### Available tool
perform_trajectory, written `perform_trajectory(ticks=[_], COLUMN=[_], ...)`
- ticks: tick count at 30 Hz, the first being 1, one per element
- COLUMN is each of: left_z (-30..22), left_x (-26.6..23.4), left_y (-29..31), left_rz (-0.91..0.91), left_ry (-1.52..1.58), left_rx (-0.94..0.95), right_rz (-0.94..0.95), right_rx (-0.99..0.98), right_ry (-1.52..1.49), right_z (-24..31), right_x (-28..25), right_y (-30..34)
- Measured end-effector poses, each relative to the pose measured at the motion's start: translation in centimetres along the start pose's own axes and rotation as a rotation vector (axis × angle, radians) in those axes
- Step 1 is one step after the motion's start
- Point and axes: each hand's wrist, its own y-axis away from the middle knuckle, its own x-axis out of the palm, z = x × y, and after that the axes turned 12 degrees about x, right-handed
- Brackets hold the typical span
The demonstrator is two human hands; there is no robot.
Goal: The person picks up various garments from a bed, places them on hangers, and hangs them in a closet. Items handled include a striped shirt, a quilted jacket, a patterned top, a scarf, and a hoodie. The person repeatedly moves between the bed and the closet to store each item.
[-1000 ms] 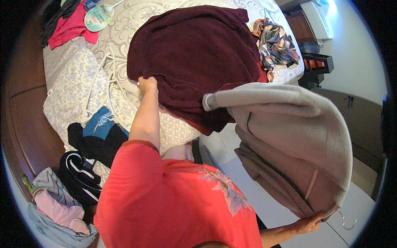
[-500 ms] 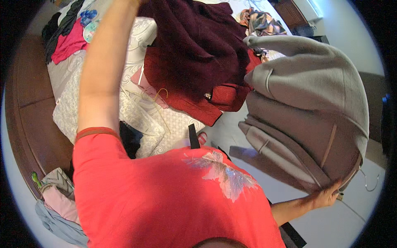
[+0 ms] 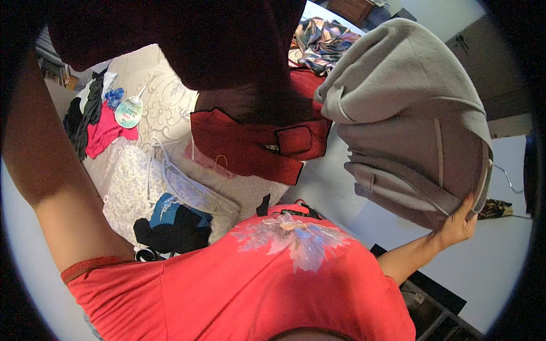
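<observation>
On the right, my right hand [image 3: 459,224] is closed on a grey coat [image 3: 406,74] near its collar. The coat hangs sideways from it, with a metal hanger hook [image 3: 509,179] sticking out past the collar. My left arm [image 3: 68,210] is raised at the far left, and its hand is out of sight. Across the top hangs a dark maroon garment [image 3: 227,45], very close to my head; what holds it does not show. Beneath it, a red garment with dark edging [image 3: 239,142] lies on the bed.
The bed [image 3: 145,79] has a patterned cover. On it lie a pale floral garment [image 3: 128,176], black clothing [image 3: 176,230], a blue piece [image 3: 170,207], a pink cloth [image 3: 108,133], a round tag [image 3: 128,112] and a shiny multicoloured cloth [image 3: 321,42]. A thin hanger hook [image 3: 220,161] shows beside the red garment.
The maroon garment has risen and come nearer, moving left across the top. My left arm has swung out to the left. The grey coat has shifted slightly up and left, still in my right hand.
</observation>
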Motion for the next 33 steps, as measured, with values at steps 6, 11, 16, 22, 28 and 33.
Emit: perform_trajectory(ticks=[6, 11, 16, 22, 28, 33], left_z=[4.0, 18.5, 26.4, 22.8, 23.4, 21.6], left_x=[8.4, 20.9, 26.4, 23.6, 20.8, 19.4], left_y=[4.0, 19.5, 28.1, 27.1, 25.4, 23.5], left_rz=[0.125, 0.047, -0.349, -0.379, -0.362, -0.241], left_ry=[0.081, 0.107, 0.55, 0.759, 0.762, 0.65], left_rx=[-0.241, -0.621, -0.892, -0.865, -0.713, -0.549], right_rz=[0.058, 0.199, 0.166, 0.154, 0.426, 0.656], right_rx=[0.036, -0.032, 0.038, 0.029, -0.01, -0.111], right_ry=[0.074, 0.068, 0.111, 0.013, -0.073, 0.003], right_z=[0.3, -0.4, -1.4, -1.7, 0.3, 1.5], right_x=[-0.9, -1.6, -3.0, -7.0, -8.7, -5.8], right_y=[1.2, 1.9, 3.1, 2.5, 0.7, 2.4])
